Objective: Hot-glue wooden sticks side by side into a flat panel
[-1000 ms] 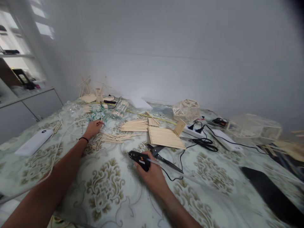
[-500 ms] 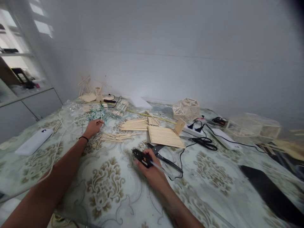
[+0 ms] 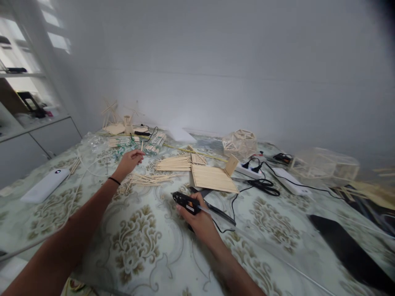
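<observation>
Left hand [image 3: 129,161]: we shifted it rightward, fingers pinching a short wooden stick [image 3: 142,146] | Right hand [image 3: 201,220]: we kept the glue gun [image 3: 186,202] grasped | so neither was free

On the table [image 3: 173,267] we have a glue gun [image 3: 185,202] in our right hand [image 3: 199,218], near the middle, with pliers [image 3: 224,214] just right of it. Farther off, our left hand [image 3: 131,159] holds a stick [image 3: 142,145] — loose sticks [image 3: 151,179] lie to its right, slightly nearer, and a pile of sticks [image 3: 173,163] just beyond those. Right of the pile we find a board [image 3: 212,179], then a power strip [image 3: 249,171], with scissors [image 3: 265,187] on its near side. A stick frame [image 3: 240,143] stands behind the board; the wall [image 3: 216,61] rises behind the table.
</observation>
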The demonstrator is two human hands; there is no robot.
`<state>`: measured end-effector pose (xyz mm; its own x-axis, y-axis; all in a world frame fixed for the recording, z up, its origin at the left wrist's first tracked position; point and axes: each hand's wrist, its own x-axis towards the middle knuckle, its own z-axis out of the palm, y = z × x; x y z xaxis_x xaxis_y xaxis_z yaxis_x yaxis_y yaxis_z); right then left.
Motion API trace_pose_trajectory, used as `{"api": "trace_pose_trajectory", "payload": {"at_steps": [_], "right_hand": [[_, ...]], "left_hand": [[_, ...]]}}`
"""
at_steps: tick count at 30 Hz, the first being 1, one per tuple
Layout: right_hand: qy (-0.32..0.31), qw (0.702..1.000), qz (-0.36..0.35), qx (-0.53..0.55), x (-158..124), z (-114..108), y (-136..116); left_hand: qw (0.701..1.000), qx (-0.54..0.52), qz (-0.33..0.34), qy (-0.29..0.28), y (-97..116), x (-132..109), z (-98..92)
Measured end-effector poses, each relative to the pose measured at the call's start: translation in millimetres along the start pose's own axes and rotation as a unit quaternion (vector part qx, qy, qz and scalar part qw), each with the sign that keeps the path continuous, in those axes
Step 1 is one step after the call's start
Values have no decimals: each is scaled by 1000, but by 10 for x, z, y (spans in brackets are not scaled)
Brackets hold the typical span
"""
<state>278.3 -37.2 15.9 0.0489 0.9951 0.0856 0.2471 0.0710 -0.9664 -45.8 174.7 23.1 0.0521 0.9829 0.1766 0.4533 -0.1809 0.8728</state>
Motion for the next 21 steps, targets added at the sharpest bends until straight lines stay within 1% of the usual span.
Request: {"api": "trace_pose_trajectory", "payload": {"at_steps": [2, 5, 9, 13, 17, 21], "right_hand": [[10, 1000, -3, 6, 9, -4, 4], [15, 1000, -5, 17, 16, -15, -12], [21, 999, -12, 30, 17, -40, -42], [47, 998, -28, 41, 27, -78, -60], [92, 994, -35, 41, 51, -98, -66], [105, 993, -31, 37, 51, -58, -64]], "left_hand": [[999, -31, 21, -26, 166, -119, 104], [993, -75, 42, -76, 358, -401, 258], [978, -131, 43, -156, 514, -881, 433], [958, -196, 26, -205, 657, -1299, 581], [937, -236, -3, -258, 799, -1568, 724], [917, -230, -32, -324, 875, -1737, 818]]}}
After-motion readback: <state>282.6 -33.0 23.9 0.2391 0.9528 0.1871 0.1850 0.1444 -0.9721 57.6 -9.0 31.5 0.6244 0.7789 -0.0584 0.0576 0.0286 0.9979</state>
